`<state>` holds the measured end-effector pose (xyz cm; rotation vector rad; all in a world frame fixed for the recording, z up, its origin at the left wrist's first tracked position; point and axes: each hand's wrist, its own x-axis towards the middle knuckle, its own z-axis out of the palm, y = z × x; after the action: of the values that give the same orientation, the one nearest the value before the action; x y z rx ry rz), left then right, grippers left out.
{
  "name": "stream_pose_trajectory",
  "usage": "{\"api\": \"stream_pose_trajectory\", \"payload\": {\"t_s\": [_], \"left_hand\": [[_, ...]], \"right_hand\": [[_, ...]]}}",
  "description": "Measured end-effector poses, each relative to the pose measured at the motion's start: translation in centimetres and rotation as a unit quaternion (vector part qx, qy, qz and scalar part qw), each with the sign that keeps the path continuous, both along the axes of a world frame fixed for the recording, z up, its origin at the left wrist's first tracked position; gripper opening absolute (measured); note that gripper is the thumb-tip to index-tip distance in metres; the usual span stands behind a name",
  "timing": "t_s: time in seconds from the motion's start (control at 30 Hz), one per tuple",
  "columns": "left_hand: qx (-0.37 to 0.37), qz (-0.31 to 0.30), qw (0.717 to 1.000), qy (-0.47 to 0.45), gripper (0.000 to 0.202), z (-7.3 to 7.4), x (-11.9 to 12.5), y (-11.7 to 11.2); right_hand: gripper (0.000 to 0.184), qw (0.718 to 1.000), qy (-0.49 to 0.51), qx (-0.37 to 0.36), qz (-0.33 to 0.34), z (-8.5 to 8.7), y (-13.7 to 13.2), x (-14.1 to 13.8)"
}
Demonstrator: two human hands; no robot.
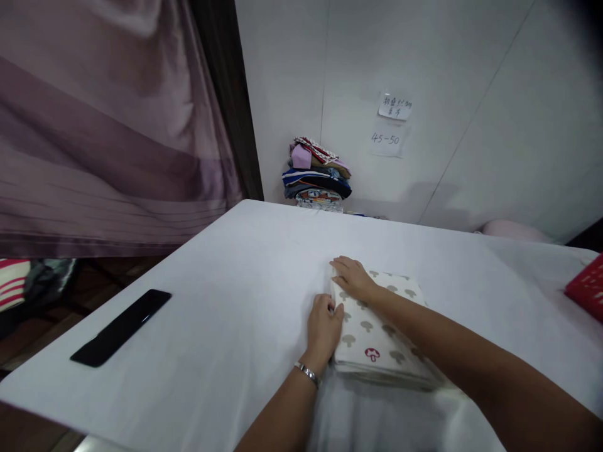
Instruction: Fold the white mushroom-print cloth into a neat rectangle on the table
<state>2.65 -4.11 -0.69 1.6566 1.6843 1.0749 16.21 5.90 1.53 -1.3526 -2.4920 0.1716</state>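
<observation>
Curtain [117, 125]: mauve folds hanging at far left, off to one side.
Black slab [121, 328]: flat on the counter [235, 301], well apart from the hands, no obstacle.
Cloth pile [317, 179]: stacked beyond the far edge, base hidden.
Left hand [324, 326]: in at the folded cloth's left edge, fingers curled; whether they pinch it, I cannot tell!
Right hand [358, 280]: across at the far-left corner, fingers extended on top, not clenched.
Folded cloth [367, 342]: mushroom print, right of centre on the counter, layers showing at the near edge.
Slip risk: those layers could skew or crease, I reckon, if the hands press or pull unevenly; the right forearm [438, 329] crosses above the print, and could drag it or mask a bad fold.
Paper notes [394, 107]: up on the wall, out of reach.
Red object [586, 289]: cut off at far right, well apart from the cloth.
</observation>
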Motion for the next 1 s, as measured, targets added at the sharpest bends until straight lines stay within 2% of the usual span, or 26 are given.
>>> {"api": "stream_pose_trajectory", "payload": {"t_s": [0.13, 0.3, 0.4, 0.57, 0.77, 0.9, 1.0], "left_hand": [[0.009, -0.017, 0.995, 0.095, 0.007, 0.7, 0.0, -0.5], [0.029, -0.012, 0.979, 0.200, 0.010, 1.0, -0.1, -0.9], [0.006, -0.010, 0.982, 0.191, 0.014, 1.0, -0.2, -0.8], [-0.042, -0.010, 0.987, 0.158, 0.015, 1.0, -0.3, -0.7], [-0.042, -0.007, 0.985, 0.167, 0.015, 0.8, -0.3, -0.5], [-0.041, -0.012, 0.985, 0.169, 0.017, 0.8, -0.5, -0.3], [-0.061, -0.014, 0.985, 0.161, 0.018, 0.9, -0.6, -0.1]], "right_hand": [[0.042, 0.999, -0.004, -0.040, -0.004, -0.8, -0.2, -0.4], [0.044, 0.999, -0.009, -0.051, -0.003, -0.7, 0.1, -0.5], [0.044, 0.998, -0.006, -0.066, -0.006, -0.4, 0.1, -0.6], [0.050, 0.996, 0.000, -0.075, -0.054, -0.4, -1.1, -1.5], [0.044, 0.998, -0.012, -0.058, -0.029, -1.3, -1.7, -2.6], [0.045, 0.996, 0.013, -0.084, -0.030, -0.5, -1.7, -2.4], [0.051, 0.992, 0.072, -0.095, -0.051, 0.1, -2.9, -2.0]]}}
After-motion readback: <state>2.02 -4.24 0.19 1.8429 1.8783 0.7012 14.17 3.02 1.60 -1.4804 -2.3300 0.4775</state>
